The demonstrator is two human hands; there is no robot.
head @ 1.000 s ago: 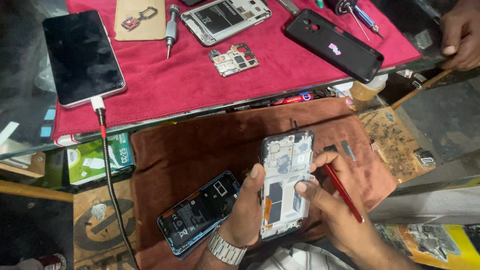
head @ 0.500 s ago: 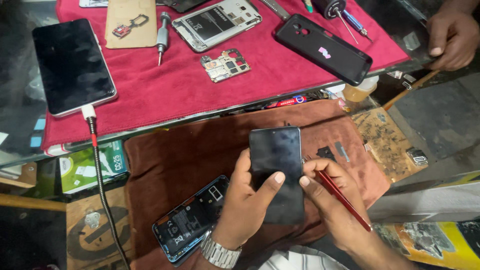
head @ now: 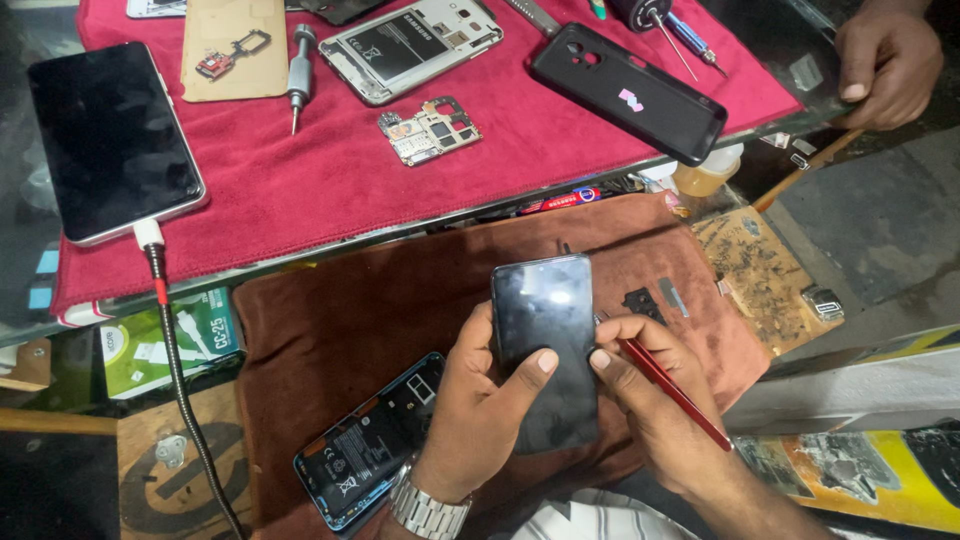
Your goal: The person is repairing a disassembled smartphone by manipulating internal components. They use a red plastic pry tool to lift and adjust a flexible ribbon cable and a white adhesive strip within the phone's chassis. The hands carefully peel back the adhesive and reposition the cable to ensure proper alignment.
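Since the earlier frame I flipped the phone [head: 545,350] glass-up; it sat over the brown cloth [head: 350,310]. My left hand [head: 480,410] fingers grasped it, right hand [head: 650,390] fingers pinched a red tool [head: 672,390].

A: Cloths? Upper cloth [head: 330,190], crimson; lower cloth [head: 380,310], rust brown.

B: Held phone [head: 545,350], glossy black. Tool [head: 672,388] in the right hand [head: 650,400], red.

A: Opened phone [head: 365,455], blue rim, black inside. Watch [head: 425,510], silver.

B: Case [head: 625,90], matte black with a small pink-and-white mark. Charging phone [head: 110,135], black screen, white edge; its cable [head: 180,370], black with a red band.
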